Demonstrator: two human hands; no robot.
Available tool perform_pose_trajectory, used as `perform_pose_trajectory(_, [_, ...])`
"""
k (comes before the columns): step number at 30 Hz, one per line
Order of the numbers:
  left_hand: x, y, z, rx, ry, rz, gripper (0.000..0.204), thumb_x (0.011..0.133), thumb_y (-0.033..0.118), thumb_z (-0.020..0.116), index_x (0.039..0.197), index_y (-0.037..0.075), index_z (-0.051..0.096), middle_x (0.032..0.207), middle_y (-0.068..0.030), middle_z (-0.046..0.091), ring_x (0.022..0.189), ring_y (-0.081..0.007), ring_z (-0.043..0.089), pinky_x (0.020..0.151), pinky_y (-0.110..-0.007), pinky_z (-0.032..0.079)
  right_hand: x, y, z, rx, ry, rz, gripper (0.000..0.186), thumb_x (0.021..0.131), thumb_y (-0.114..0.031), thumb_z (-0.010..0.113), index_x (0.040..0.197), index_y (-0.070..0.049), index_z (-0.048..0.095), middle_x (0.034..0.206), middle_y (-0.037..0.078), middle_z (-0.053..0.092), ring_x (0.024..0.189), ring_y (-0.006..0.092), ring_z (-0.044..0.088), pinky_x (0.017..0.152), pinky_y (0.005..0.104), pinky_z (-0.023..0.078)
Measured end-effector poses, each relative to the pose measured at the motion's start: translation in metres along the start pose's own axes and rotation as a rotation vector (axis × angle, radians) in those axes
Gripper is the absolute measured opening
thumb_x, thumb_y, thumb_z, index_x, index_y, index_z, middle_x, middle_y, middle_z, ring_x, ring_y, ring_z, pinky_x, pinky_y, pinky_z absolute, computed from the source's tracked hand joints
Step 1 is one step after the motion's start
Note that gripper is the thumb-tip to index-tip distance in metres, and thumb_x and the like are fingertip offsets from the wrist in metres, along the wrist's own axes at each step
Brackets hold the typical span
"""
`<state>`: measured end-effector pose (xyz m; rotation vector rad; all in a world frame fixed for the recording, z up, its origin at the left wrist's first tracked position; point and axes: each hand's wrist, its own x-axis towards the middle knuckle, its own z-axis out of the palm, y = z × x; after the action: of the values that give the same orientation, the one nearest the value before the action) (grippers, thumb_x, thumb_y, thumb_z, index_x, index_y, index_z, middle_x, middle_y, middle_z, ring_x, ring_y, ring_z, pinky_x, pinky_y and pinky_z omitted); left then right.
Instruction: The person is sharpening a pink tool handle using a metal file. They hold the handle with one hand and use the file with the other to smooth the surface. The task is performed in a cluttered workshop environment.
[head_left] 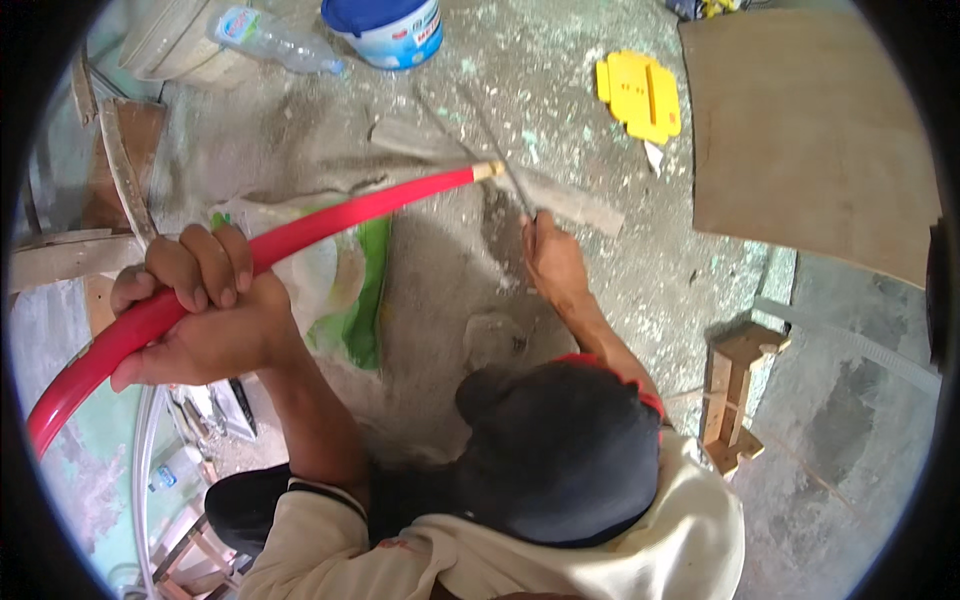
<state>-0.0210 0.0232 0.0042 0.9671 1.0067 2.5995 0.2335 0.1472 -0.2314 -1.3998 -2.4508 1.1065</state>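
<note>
Neither of my hands shows. Below me a person in a dark cap with a red edge and a cream shirt bends over the floor. That person's left hand grips a long, curved red tube from below, fingers curled over it. The tube's far end has a short pale tip. The person's right hand holds a thin metal rod, which crosses by that tip. A pale flat strip lies on the floor beneath. Whether the tip and rod touch, I cannot tell.
A white-and-green sack lies left of centre. At the top are a blue-lidded bucket and plastic bottle; rightward, a yellow plastic piece and large brown board. A wooden piece stands lower right, scrap strips at left.
</note>
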Motion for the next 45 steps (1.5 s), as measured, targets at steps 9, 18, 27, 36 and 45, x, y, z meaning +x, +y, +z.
perform_pose_trajectory(9, [0.003,-0.002,0.010,0.045,0.086,0.021,0.089,0.083,0.093,0.029,0.089,0.012,0.066,0.061,0.0023,0.035,0.047,-0.0095,0.031,0.041,-0.024,0.026,0.006,0.005,-0.008,-0.035,0.017,0.062,0.034,0.107,-0.031,0.049,0.100,0.002,0.050,0.071,0.030,0.064,0.068,0.0529,0.064,0.061,0.0578,0.050])
perform_pose_trajectory(18, [0.010,-0.008,0.016,0.093,0.129,0.055,0.083,0.088,0.089,0.034,0.090,0.013,0.067,0.060,0.0013,0.037,0.045,-0.0107,0.031,0.040,-0.024,0.025,0.011,0.001,-0.001,-0.030,0.059,-0.057,0.031,0.108,-0.029,0.049,0.099,0.001,0.049,0.065,0.028,0.061,0.064,0.0518,0.063,0.057,0.0571,0.047])
perform_pose_trajectory(27, [0.011,-0.005,0.011,0.061,0.048,0.028,0.078,0.093,0.083,0.032,0.090,0.013,0.066,0.059,0.0010,0.037,0.044,-0.0103,0.031,0.040,-0.024,0.025,0.016,0.017,0.007,-0.071,0.076,-0.048,0.029,0.106,-0.025,0.053,0.098,0.003,0.049,0.066,0.029,0.061,0.065,0.0519,0.062,0.058,0.0568,0.047])
perform_pose_trajectory(36, [0.011,0.001,0.006,0.016,-0.110,-0.072,0.074,0.092,0.083,0.031,0.082,0.013,0.052,0.058,0.0005,0.039,0.043,-0.0097,0.034,0.039,-0.024,0.029,0.010,0.015,-0.001,-0.058,0.003,0.080,0.033,0.107,-0.031,0.046,0.103,0.001,0.053,0.076,0.031,0.066,0.070,0.0539,0.064,0.067,0.0611,0.050])
perform_pose_trajectory(45, [0.004,0.001,0.000,-0.132,-0.255,-0.103,0.075,0.087,0.089,0.035,0.078,0.015,0.043,0.057,0.0009,0.041,0.041,-0.0083,0.038,0.038,-0.023,0.035,0.004,0.001,-0.009,-0.063,-0.037,0.053,0.035,0.107,-0.035,0.047,0.103,0.000,0.053,0.073,0.030,0.065,0.069,0.0528,0.064,0.062,0.0596,0.050])
